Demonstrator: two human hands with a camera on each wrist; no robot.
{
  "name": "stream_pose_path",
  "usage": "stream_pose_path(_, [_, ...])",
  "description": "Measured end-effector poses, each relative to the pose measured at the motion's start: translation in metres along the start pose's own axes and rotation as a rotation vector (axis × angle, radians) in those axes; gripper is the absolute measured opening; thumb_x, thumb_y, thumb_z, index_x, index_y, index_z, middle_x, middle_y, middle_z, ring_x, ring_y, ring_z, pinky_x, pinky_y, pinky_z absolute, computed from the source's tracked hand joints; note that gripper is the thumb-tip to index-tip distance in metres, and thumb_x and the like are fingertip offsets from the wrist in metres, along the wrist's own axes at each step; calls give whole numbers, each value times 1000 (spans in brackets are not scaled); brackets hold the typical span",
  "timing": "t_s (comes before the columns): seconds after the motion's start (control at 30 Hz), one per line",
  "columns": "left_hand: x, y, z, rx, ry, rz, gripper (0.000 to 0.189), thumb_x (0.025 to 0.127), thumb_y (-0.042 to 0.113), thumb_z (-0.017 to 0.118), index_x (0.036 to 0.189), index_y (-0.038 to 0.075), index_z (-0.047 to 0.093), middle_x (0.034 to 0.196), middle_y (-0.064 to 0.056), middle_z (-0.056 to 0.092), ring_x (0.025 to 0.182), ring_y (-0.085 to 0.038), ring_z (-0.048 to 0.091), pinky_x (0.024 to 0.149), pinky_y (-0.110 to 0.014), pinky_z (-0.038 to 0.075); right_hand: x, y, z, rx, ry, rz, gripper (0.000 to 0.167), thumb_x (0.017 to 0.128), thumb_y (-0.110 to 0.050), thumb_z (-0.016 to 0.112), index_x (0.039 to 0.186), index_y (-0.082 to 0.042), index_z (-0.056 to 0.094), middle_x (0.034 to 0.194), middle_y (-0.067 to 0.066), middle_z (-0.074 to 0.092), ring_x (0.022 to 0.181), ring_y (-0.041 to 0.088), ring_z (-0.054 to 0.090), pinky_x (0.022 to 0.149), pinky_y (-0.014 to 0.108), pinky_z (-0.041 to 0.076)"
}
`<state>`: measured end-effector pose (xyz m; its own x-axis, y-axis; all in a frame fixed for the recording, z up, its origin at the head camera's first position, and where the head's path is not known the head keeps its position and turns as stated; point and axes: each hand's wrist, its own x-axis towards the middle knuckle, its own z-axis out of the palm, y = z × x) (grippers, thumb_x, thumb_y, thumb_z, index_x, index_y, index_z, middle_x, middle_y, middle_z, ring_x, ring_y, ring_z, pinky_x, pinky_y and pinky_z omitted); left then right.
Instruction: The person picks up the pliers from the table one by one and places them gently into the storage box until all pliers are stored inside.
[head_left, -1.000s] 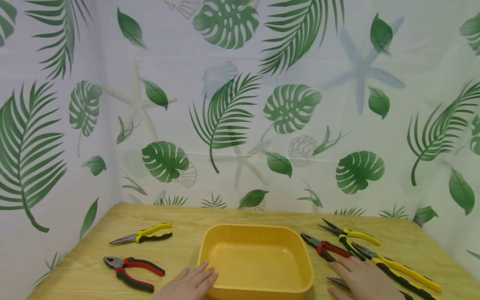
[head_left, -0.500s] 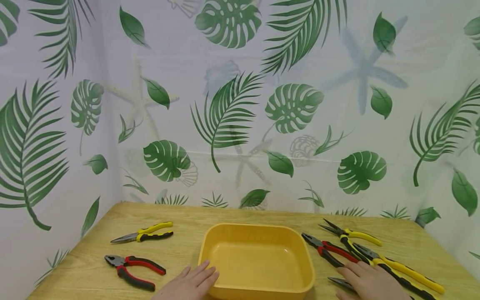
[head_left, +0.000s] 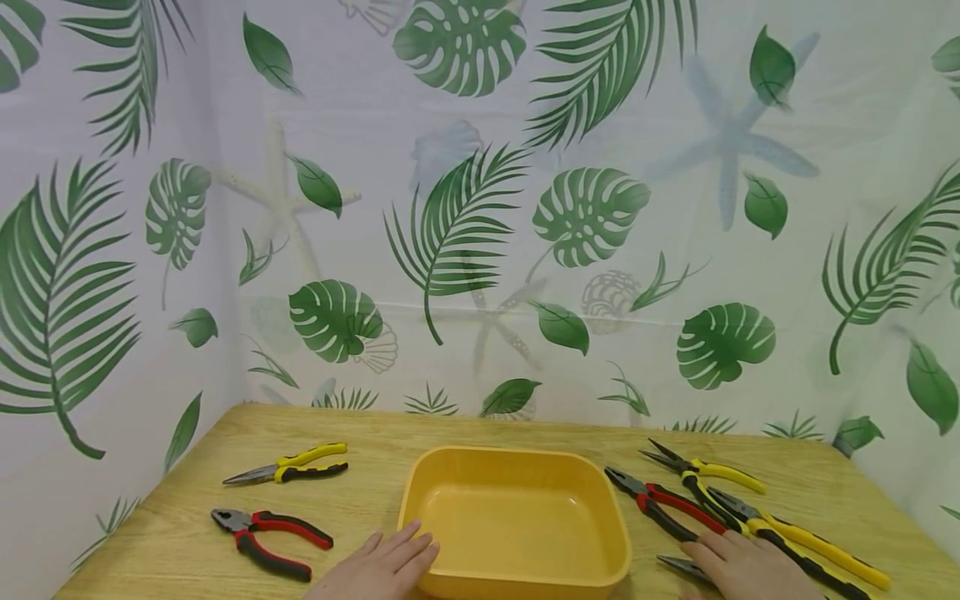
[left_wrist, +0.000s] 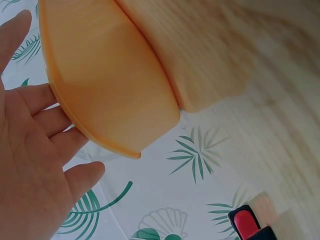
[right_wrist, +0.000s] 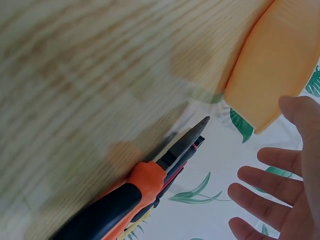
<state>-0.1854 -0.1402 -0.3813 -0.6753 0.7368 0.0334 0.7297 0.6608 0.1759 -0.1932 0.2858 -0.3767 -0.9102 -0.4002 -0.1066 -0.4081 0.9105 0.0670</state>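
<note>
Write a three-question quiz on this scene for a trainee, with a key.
1. How many pairs of pliers lie left of the yellow tray in the head view?
2. True or false: the right grip holds nothing.
3. Which is nearest the left grip? (a) the tray, (b) the orange-and-black pliers, (c) the leaf-print backdrop.

Key: 1. Two: the red-and-black pliers and the yellow-and-black pliers. 2. True. 3. (a).
</note>
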Motion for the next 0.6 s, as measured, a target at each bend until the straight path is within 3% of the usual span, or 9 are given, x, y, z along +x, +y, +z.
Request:
stream_pose_path(0.2, [1, 1, 0, 9, 5, 9, 67, 89, 55, 31, 133, 5, 40, 133, -11, 41, 125, -25, 31, 87, -54, 35, -6, 7, 4, -95, 54, -100, 71, 75, -70, 41, 104, -9, 60, 94, -3, 55, 82, 23, 54, 67, 41, 45])
stream_pose_path(0.3, [1, 1, -1, 12, 8, 14, 67, 89, 55, 31, 133, 5, 40, 133, -11, 41, 125, -26, 31, 87, -55, 35, -8, 9, 6, -97, 62, -110, 70, 74, -70, 42, 104, -10, 60, 92, -4, 54, 80, 21, 54, 67, 41, 44])
stream_pose_path(0.6, [2, 2, -2, -1, -4, -1, 68, 88, 55, 34, 134, 5, 39, 134, -11, 40, 126, -26, 29, 88, -55, 33, -6, 10, 9, -51, 2, -31, 75, 71, -74, 41, 107, -10, 59, 94, -1, 54, 86, 25, 53, 70, 47, 43])
